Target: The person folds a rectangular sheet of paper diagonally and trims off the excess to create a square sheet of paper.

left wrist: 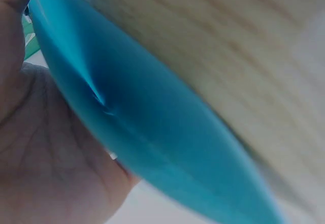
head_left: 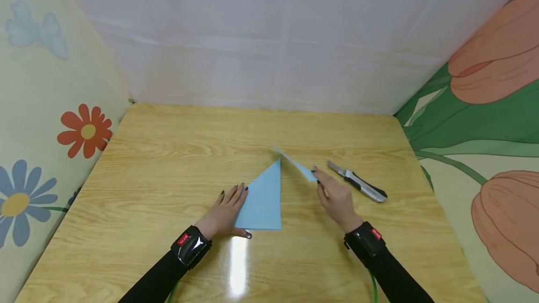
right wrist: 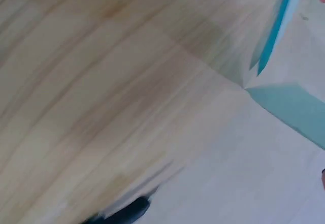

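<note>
A folded light-blue sheet of paper point(head_left: 263, 202) lies on the table, its top coming to a point. My left hand point(head_left: 227, 209) rests along its slanted left edge, fingers stretched out and thumb by the lower corner. From the left wrist, the palm shows beside the bulging blue fold point(left wrist: 137, 102). My right hand point(head_left: 337, 195) pinches the lower right end of a slim blue paper piece point(head_left: 300, 166), raised at a slant. That piece's far end reaches near the folded sheet's peak. Just beyond the right hand lies a utility knife point(head_left: 358, 182), blade out toward the upper left.
The wood-grain table point(head_left: 168, 153) meets a white cloth backdrop point(head_left: 269, 50) at its far edge. Flower-printed panels point(head_left: 86, 130) flank it on both sides. A bright light reflection shows near the front. In the right wrist view, the knife's dark handle point(right wrist: 127, 213) appears at the bottom.
</note>
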### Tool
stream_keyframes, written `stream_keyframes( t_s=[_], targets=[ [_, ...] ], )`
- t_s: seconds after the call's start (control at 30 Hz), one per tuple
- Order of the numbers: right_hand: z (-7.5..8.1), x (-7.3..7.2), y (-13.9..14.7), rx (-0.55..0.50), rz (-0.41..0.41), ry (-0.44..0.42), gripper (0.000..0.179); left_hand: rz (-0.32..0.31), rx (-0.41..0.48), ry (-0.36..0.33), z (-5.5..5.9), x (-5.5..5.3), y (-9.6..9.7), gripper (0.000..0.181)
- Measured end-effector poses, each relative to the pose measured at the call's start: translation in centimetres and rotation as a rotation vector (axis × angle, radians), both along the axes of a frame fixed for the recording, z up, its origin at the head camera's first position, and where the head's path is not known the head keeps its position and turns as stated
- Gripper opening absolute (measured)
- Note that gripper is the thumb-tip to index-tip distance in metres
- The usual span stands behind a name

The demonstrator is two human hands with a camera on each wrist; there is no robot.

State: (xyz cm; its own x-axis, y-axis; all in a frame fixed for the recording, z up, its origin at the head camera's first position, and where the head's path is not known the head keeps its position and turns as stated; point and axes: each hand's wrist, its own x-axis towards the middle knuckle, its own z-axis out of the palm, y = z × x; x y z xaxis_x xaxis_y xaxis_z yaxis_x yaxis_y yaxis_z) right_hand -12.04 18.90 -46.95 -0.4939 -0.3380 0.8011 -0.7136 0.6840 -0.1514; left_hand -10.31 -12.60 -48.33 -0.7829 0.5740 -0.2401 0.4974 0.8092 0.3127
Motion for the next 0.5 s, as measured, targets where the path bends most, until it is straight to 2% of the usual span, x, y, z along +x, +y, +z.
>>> stream_keyframes(
  t_s=[0.07, 0.17, 0.27, 0.37, 0.43, 0.5],
  targets=[
    [0.0, 0.4, 0.9, 0.074, -0.012, 0.029, 0.031, -0.004, 0.01, 0.011, -0.1, 0.1, 0.0, 0.115],
    [-0.5, 1.3, 2.1, 0.201, 0.007, 0.004, 0.037, -0.011, 0.032, 0.02, 0.0, 0.2, -0.1, 0.111],
    [-1.4, 2.1, 2.8, 0.309, 0.05, -0.048, 0.041, -0.019, 0.037, 0.019, 0.0, 0.2, -0.2, 0.108],
    [-2.2, 2.8, 3.0, 0.403, 0.076, -0.109, 0.031, -0.023, 0.037, 0.015, 0.0, 0.2, -0.3, 0.107],
    [-2.6, 3.1, 3.0, 0.454, 0.083, -0.175, 0.027, -0.024, 0.038, 0.019, 0.0, 0.3, -0.2, 0.107],
    [-2.8, 3.5, 3.0, 0.498, 0.08, -0.242, 0.032, -0.027, 0.041, 0.02, -0.1, 0.3, -0.2, 0.106]
  ],
)
